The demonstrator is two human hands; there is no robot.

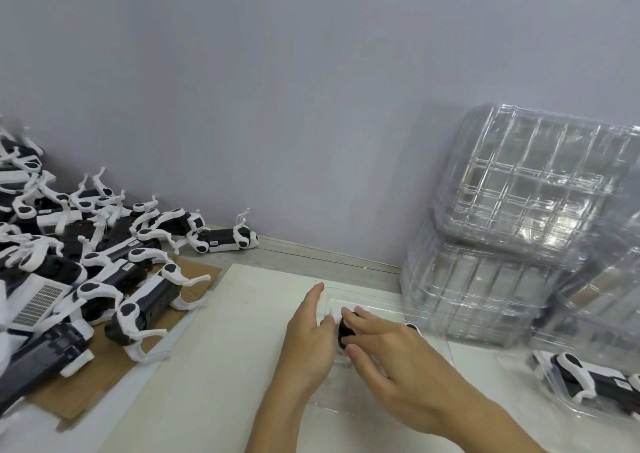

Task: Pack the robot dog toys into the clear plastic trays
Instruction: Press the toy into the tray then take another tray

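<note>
The right hand (388,352) hid most of the black-and-white robot dog toy (345,331) in the clear plastic tray (349,296). The packed black-and-white dog (588,383) at the desk's right edge was cut off and blurred.

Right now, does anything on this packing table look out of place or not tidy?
Yes. One robot dog toy lies alone by the wall, apart from the heap of toys on the left. The upper stack of clear trays sits tilted on the lower stack, so it may slide.
</note>
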